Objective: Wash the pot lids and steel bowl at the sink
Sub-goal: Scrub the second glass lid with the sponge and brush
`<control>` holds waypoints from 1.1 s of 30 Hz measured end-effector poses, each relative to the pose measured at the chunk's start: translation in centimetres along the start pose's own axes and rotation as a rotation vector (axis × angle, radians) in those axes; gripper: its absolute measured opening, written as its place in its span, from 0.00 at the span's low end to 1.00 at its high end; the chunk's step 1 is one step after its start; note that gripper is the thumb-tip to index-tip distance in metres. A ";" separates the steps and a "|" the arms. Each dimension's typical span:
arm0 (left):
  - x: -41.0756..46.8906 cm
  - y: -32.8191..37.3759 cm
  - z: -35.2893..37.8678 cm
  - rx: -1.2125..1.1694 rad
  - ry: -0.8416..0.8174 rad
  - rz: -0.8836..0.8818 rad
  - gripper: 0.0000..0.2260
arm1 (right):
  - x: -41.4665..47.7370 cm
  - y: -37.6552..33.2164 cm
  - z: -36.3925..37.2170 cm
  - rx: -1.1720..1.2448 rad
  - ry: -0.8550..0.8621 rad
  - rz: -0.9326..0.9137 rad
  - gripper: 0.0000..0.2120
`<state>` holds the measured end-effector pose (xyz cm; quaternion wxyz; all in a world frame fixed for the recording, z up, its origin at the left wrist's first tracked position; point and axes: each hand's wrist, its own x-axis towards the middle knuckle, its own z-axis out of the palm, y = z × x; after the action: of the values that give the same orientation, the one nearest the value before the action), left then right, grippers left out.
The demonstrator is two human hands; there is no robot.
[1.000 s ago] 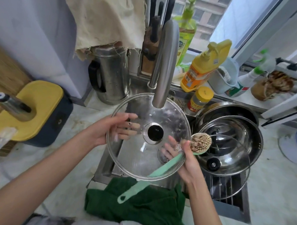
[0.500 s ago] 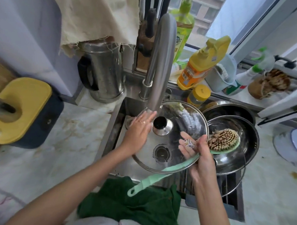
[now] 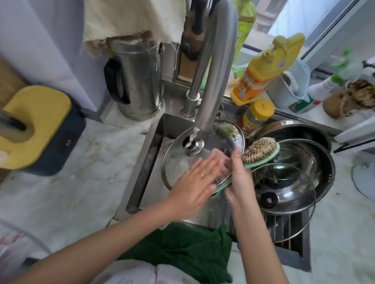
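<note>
The round glass lid (image 3: 177,163) with its shiny steel rim sits right under the tap (image 3: 215,63). Water splashes on its metal knob (image 3: 194,145). My left hand (image 3: 196,183) lies flat on the wet glass, fingers straight out. My right hand (image 3: 238,182) has its fingers curled tight round the green plastic brush (image 3: 260,152), with the stiff tan bristles up. Right of the tap, the shiny steel bowl (image 3: 323,169) holds a second lid (image 3: 288,182).

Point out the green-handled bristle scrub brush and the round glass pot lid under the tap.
Green-handled bristle scrub brush (image 3: 258,152): head view, bristles.
Round glass pot lid (image 3: 194,146): head view, metal knob.
</note>
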<state>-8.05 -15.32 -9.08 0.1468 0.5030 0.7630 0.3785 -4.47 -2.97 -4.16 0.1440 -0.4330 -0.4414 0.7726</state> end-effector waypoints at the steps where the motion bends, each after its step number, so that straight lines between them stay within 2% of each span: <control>1: 1.3 -0.8 -0.1 -0.005 0.016 -0.066 0.24 | -0.1 0.4 0.4 -0.042 -0.013 0.002 0.25; 4: 6.3 -2.6 -2.2 -0.102 0.119 -0.322 0.27 | -0.8 1.7 2.1 -0.112 -0.053 0.001 0.23; 7: 8.3 -3.4 -3.7 -0.159 0.164 -0.586 0.20 | -1.0 2.3 3.3 -0.182 -0.048 -0.033 0.15; 9: 5.7 -2.1 -2.3 -0.190 0.228 -0.605 0.20 | -0.6 2.3 3.3 -0.237 -0.018 -0.018 0.14; 12: 0.9 -0.8 0.7 -0.178 0.289 -0.465 0.24 | 0.1 2.6 3.3 -0.293 -0.015 -0.005 0.16; 13: 1.1 -1.6 0.9 -0.211 0.299 -0.466 0.24 | 0.0 2.9 3.3 -0.323 -0.024 -0.016 0.15; 15: 3.6 -3.5 -0.5 -0.304 0.346 -0.573 0.23 | -0.4 3.4 3.5 -0.348 -0.071 -0.043 0.11; 18: 7.2 -5.4 -3.0 -0.341 0.292 -0.726 0.21 | -0.9 3.3 3.7 -0.331 -0.101 -0.051 0.16; 20: 6.3 -4.7 -2.4 -0.254 0.236 -0.664 0.21 | -0.6 3.1 3.7 -0.305 -0.085 -0.043 0.15; 23: 1.9 -2.2 0.2 -0.147 0.210 -0.437 0.22 | -0.2 3.2 3.6 -0.291 -0.034 -0.047 0.13; 26: -0.7 -2.5 0.0 -0.205 0.214 -0.263 0.21 | -0.2 3.2 3.3 -0.210 -0.005 -0.028 0.17; 30: -1.9 -3.5 -1.9 -0.248 0.381 -0.272 0.04 | -0.4 2.8 2.9 -0.115 -0.017 0.053 0.32; 33: -0.9 -2.8 -1.9 -0.176 0.389 -0.327 0.06 | -0.5 3.0 3.2 -0.121 -0.005 0.026 0.35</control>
<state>-10.65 -17.53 -9.96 0.0997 0.2760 0.8121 0.5043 -6.26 -6.79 -5.54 0.1066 -0.4446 -0.4818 0.7475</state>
